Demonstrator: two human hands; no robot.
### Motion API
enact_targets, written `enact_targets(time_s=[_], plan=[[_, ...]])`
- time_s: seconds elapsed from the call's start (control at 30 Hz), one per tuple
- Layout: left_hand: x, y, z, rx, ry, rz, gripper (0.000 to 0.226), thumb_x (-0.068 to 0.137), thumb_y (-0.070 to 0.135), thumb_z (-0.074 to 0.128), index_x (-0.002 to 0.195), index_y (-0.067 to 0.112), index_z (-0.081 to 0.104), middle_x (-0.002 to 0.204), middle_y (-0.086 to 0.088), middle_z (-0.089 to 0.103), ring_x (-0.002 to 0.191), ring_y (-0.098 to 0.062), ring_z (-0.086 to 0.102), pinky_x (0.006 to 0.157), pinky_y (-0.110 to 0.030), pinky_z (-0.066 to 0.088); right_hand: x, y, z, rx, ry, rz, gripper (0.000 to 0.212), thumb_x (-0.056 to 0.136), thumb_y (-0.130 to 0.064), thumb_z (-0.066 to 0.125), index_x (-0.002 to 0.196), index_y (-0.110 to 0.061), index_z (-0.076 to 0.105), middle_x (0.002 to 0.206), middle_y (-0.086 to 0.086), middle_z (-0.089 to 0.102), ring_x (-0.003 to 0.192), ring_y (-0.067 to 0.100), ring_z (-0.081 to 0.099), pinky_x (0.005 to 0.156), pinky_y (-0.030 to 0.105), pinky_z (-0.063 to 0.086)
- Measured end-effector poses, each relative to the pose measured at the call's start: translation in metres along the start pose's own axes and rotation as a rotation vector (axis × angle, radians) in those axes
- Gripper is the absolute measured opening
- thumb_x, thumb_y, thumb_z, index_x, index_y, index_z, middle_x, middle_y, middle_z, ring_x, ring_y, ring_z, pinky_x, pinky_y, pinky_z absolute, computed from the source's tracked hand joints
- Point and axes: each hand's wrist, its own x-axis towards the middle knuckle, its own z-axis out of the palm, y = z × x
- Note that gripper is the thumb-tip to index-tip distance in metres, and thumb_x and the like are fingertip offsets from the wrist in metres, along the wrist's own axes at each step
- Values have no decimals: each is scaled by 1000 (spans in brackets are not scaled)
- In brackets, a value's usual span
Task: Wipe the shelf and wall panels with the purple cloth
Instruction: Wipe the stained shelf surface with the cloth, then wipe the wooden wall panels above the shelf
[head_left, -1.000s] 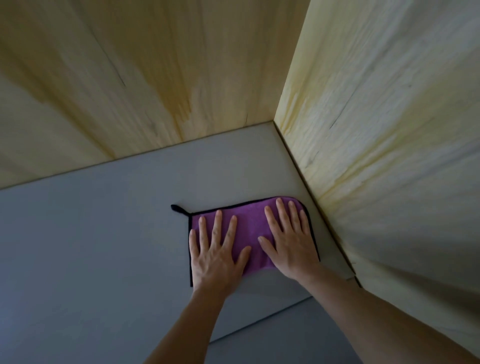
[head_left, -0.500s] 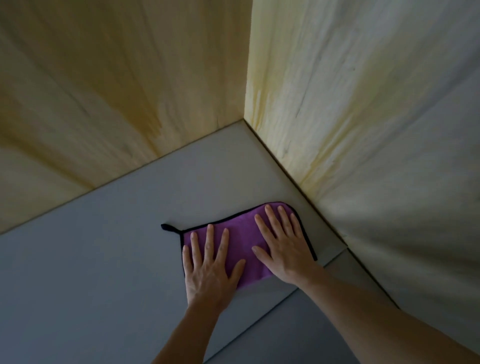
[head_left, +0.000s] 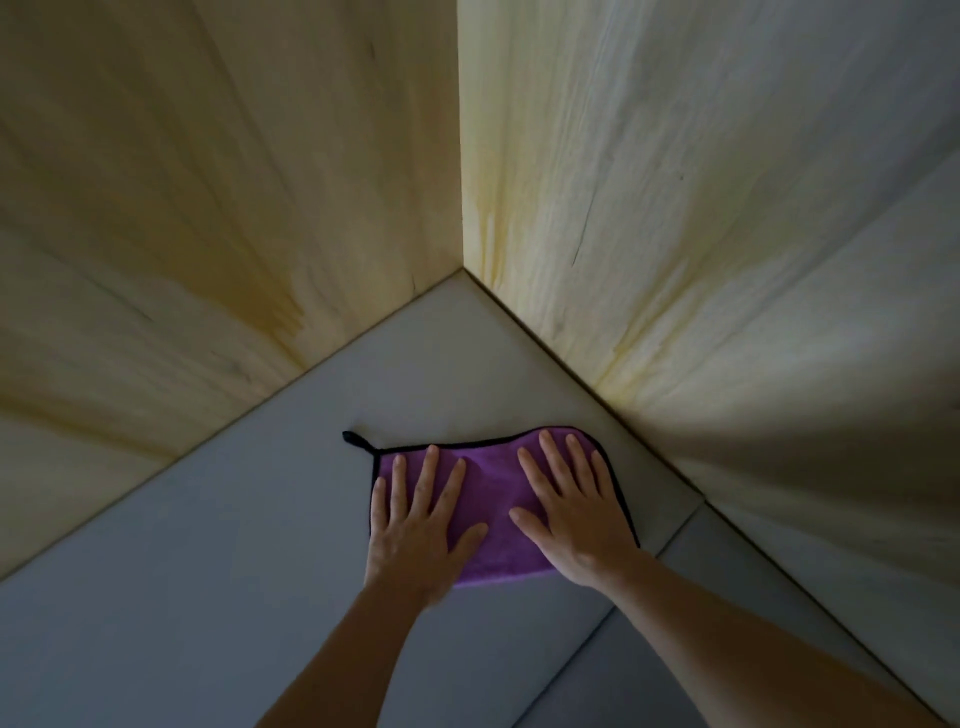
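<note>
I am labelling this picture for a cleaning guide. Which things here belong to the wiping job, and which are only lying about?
Belong to the job:
- purple cloth, flat on the shelf
- grey shelf
- left wall panel and right wall panel
- left hand and right hand, both pressing flat on the cloth

Only lying about:
- nothing visible

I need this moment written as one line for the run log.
left hand: flat on purple cloth | right hand: flat on purple cloth | cloth: on grey shelf, near corner | wall panels: untouched
</note>
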Motion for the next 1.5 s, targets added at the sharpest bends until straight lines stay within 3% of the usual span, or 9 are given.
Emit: enact_targets(time_s=[0.2,0.33,0.47,0.57,0.63,0.8,1.1,1.3,1.5], plan=[[35,-21,-16,-7,-62,76,74,76,81,-16,139,48,-36,153,12,-40,139,-24,-40,115,-43,-22,14,-5,-13,32,-21,60,76,88,-67,-8,157,-38,-10,163,-6,-24,154,25,-13,122,43,-7],[71,-29,-32,5,-88,69,71,75,78,-20,138,49,-40,152,13,-41,142,-24,-36,116,-43,-18,35,-10,-27,-3,173,100,62,97,-53,25,154,-31,36,163,7,28,144,36,35,111,54,34],[90,-26,-46,10,101,47,63,100,58,16,158,36,4,166,5,3,150,-28,15,116,-47,23,62,0,-34,-36,418,100,36,92,-34,63,127,-28,58,126,5,58,95,29,55,78,44,44],[101,-28,-61,-76,272,5,50,96,35,59,144,20,50,142,-4,54,123,-32,50,93,-50,44,66,4,-43,-85,413,57,30,91,-30,67,119,-22,59,101,3,60,86,27,55,73,42,45],[109,-29,-70,-68,250,15,35,93,31,64,125,17,65,121,-6,63,111,-34,56,84,-48,46,66,2,-50,-65,362,54,19,90,-28,68,107,-21,64,92,2,60,83,26,58,71,41,47],[119,-22,-101,-42,64,-32,26,102,39,43,117,25,58,120,3,49,105,-23,59,74,-43,53,65,-6,-72,85,246,163,5,98,-25,58,102,-22,57,106,0,51,69,23,65,55,33,46],[77,-6,-151,-148,237,-16,22,97,22,55,115,30,64,107,6,62,90,-23,65,70,-38,53,32,-2,-118,340,213,139,26,101,-28,53,125,-21,55,120,2,58,103,26,64,85,39,50],[51,5,-240,-313,443,127,14,88,4,69,100,11,71,96,-5,65,73,-32,66,54,-41,53,3,-25,-199,312,257,178,24,103,-33,45,106,-14,60,109,3,55,98,26,59,78,35,43],[41,16,-340,-393,583,207,18,91,1,63,105,8,71,103,-8,65,80,-31,65,68,-41,52,-26,-44,-298,349,487,233,23,103,-34,49,98,-15,61,99,-2,53,89,21,60,71,29,40]])
